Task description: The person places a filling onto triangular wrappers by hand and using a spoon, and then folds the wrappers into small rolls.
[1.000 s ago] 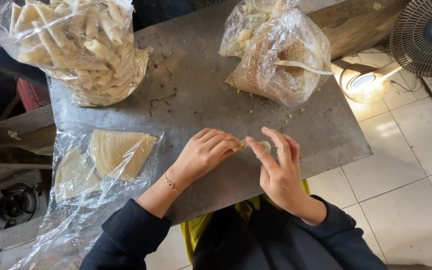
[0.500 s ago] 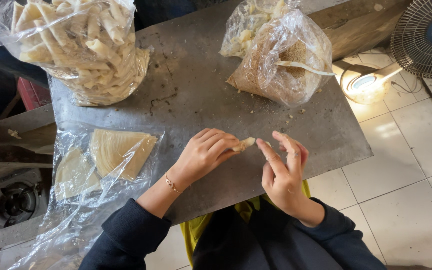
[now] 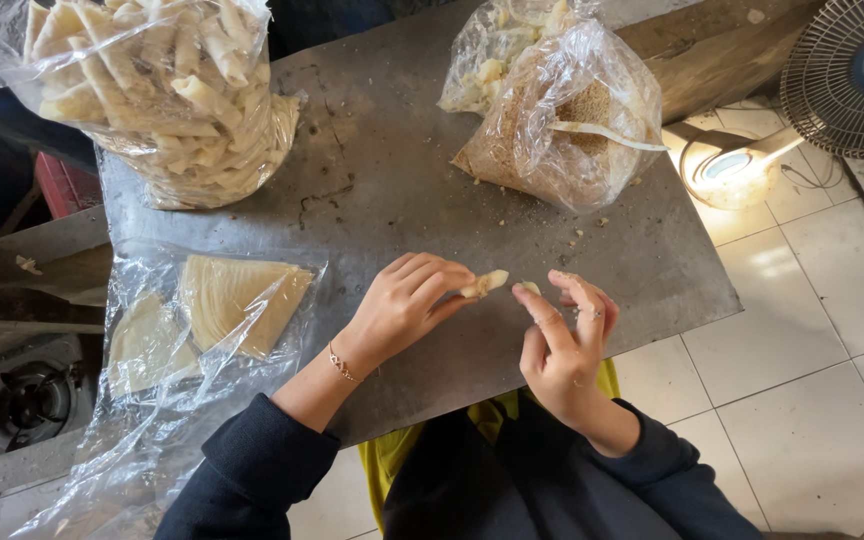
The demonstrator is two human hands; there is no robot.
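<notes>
Right hand [image 3: 562, 345] now off roll [image 3: 484, 283]

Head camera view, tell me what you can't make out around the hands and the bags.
- Small roll: left hand fingers cover most of it.
- Pale bit by right hand: too small to identify.
- Bag of rolls: cut off by the top edge.
- Crumb bag: crinkled plastic blurs its contents.
- Fan: cut off at the right edge.

My left hand [image 3: 407, 305] pinches a small pale roll [image 3: 484, 283] over the grey metal table [image 3: 392, 190]. My right hand [image 3: 564, 345] is just beside it, fingers bent. A clear bag of flat wrappers [image 3: 227, 300] lies by my left arm. A big bag of finished rolls [image 3: 152, 90] and a bag of crumbly filling [image 3: 562, 120] sit further up.
</notes>
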